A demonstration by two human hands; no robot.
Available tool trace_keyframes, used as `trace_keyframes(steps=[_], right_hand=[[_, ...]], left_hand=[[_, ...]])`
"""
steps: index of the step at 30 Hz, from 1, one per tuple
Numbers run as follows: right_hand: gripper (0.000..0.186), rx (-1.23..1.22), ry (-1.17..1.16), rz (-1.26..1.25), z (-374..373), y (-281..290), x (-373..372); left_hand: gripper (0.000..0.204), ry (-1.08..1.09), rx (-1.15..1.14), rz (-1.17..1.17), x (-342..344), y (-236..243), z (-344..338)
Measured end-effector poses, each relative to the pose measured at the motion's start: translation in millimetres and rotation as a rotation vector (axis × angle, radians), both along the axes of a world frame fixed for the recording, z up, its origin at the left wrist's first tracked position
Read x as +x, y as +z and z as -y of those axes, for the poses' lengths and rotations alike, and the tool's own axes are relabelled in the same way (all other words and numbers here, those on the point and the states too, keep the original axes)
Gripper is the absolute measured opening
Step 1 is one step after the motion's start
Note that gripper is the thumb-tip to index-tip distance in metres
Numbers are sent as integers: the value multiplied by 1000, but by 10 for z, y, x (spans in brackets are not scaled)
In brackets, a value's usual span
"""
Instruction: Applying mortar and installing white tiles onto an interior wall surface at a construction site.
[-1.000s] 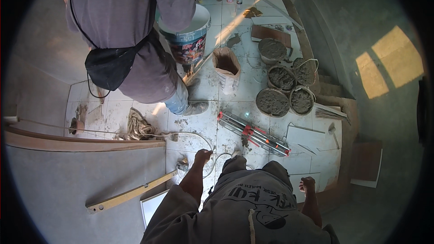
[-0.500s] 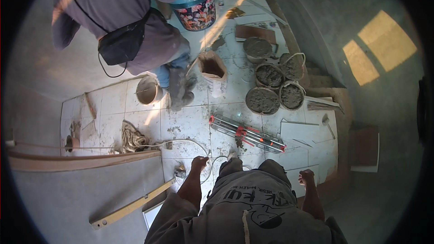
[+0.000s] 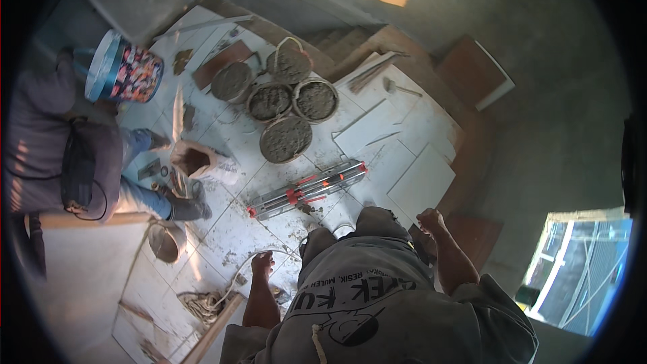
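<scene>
My left hand (image 3: 263,263) hangs at lower centre beside a white cord (image 3: 240,274), its fingers loosely bent and apart, holding nothing that I can see. My right hand (image 3: 429,221) hangs at the other side of my body, fingers curled closed, with nothing visible in it. Beyond my feet lies a red-and-silver tile cutter (image 3: 306,189). Past it stand several buckets of grey mortar (image 3: 285,140) and an open paper sack (image 3: 219,170). A white tile (image 3: 421,182) lies near my right hand.
A co-worker (image 3: 94,168) at left holds a patterned bucket (image 3: 135,71). Behind that person's boots stands an empty-looking pail (image 3: 165,243). Steps (image 3: 344,44) descend beside the tiled floor's (image 3: 239,195) far edge. A bright window opening (image 3: 579,276) is at lower right, and loose boards (image 3: 475,71) rest by the wall.
My view has turned rightward, so the buckets and co-worker sit further left and the window has appeared. The co-worker has shifted stance with the patterned bucket. My hands still hang low.
</scene>
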State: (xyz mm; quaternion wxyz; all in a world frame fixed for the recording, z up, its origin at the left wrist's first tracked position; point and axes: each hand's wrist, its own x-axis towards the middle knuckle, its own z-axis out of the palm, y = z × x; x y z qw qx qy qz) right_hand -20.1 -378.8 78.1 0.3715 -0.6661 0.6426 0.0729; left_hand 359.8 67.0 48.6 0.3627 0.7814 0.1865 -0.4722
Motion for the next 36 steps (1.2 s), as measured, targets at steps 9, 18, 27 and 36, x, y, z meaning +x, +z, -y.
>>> trace_keyframes(steps=[9,18,27,36], right_hand=[[23,202,-33,-133,-134,384,-608],[24,-29,-56,-60,789,-478,-1484],[14,-35,-424,89,1108,159,-2238],[14,235,-967,-97,-212,-73,-2394]], left_hand=[[42,-205,-15,45,199,318,1087],[33,-322,-24,33,-315,289,2403],[29,-614,-67,-14,-576,210,3633],[39,-942,20,38,-340,89,5099]])
